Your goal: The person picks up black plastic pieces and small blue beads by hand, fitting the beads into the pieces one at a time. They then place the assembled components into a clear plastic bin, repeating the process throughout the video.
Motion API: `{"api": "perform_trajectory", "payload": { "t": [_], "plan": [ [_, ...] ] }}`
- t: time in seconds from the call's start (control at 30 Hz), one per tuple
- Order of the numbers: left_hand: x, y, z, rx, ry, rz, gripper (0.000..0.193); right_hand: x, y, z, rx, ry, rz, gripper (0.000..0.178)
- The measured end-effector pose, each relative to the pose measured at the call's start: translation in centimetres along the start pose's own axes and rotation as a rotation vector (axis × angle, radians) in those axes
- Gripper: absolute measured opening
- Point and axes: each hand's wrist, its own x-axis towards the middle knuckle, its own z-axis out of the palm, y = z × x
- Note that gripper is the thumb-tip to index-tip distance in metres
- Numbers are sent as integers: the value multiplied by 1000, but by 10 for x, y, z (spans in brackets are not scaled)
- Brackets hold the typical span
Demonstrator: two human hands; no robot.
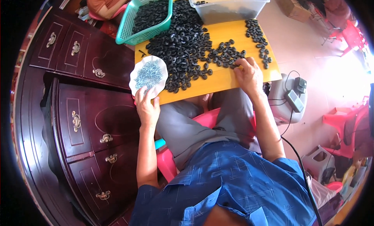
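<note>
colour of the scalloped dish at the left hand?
White. The dish shows best in the head view, the only one here.

On the table (pixel 210 81), a bowl (pixel 164 73) (left of the pile of parts (pixel 183 50)) sits before a basket (pixel 146 38).

Left hand (pixel 147 110) at the near rim of a white dish (pixel 133 76) of small silvery pieces (pixel 150 72); right hand (pixel 249 76) at loose black parts (pixel 225 63) on the yellow table (pixel 218 79).
</note>
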Motion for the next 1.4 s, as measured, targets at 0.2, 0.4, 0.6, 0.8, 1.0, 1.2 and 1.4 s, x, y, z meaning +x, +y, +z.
{"api": "perform_trajectory", "payload": {
  "t": [0.2, 0.4, 0.6, 0.8, 1.0, 1.2, 1.4],
  "plan": [
    [-3, -4, 3, -3, 20, 31, 38, -1, 6, 2, 33, 1, 30, 21],
    [-6, -4, 7, -62, 61, 68, 28, 0, -5, -4, 8, 14, 26, 23],
    [-5, -1, 2, -76, 102, 129, 17, -2, 1, 6, -36, 32, -30, 22],
    [-3, 3, -2, -119, 117, 131, 10, -5, 4, 8, -53, 30, -18, 21],
    [4, 13, -14, -160, 168, 95, 8, -2, 1, 2, -4, 29, 31, 26],
    [12, 28, -24, -195, 199, 86, 8, -1, 8, 3, 11, 8, 71, 25],
    [15, 53, -32, -396, 173, 30, 8, -2, 9, 6, 5, 49, 56, 21]
  ]
}}
